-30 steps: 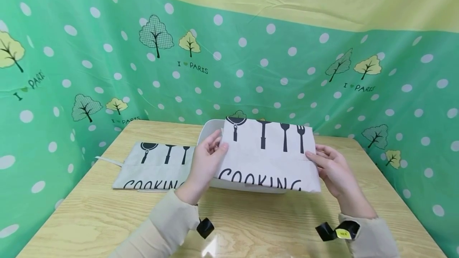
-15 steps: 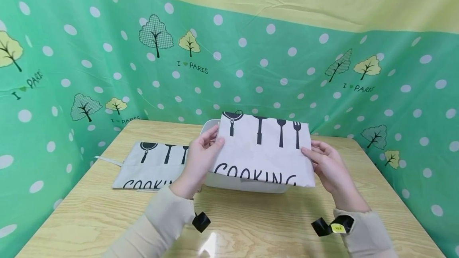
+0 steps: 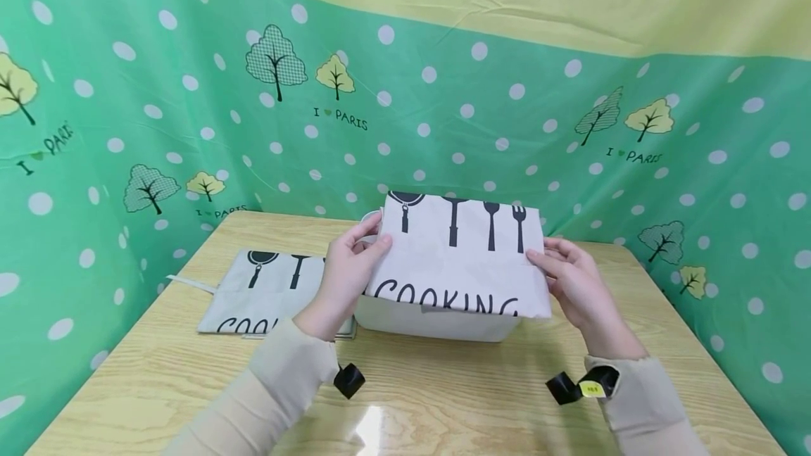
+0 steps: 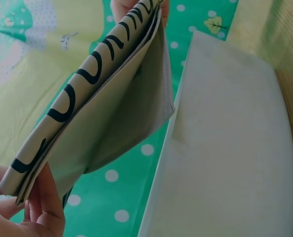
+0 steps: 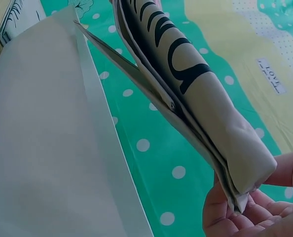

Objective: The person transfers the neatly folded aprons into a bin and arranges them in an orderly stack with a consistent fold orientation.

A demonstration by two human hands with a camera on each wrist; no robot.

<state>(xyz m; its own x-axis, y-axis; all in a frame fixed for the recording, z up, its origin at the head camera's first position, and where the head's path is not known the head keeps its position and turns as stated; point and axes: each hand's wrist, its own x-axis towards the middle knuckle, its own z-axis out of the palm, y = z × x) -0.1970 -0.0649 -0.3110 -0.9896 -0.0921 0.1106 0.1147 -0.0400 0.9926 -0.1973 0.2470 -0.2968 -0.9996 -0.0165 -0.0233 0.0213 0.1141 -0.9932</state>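
Observation:
A folded white cloth [image 3: 459, 255] printed with black utensils and the word COOKING is held up by both hands above a white bin [image 3: 437, 321]. My left hand [image 3: 348, 269] pinches its left edge, thumb on the front. On the opposite edge, my right hand [image 3: 573, 287] grips it the same way. Both wrist views show the folded layers [image 4: 102, 84] from below, pinched between thumb and fingers, a loose flap hanging at the back. The cloth stands above the bin's rim [image 5: 104, 98] and hides most of its opening in the head view.
A second folded cloth [image 3: 253, 301] with the same print lies on the wooden table [image 3: 158, 371] left of the bin, a strap [image 3: 192, 283] trailing from it. My left hand and forearm cover part of it. A green dotted curtain [image 3: 418, 111] hangs behind and at the sides.
Both hands have raised the folded cloth a little and shifted it slightly left, so more of the bin's front wall shows. Both hands keep their grip.

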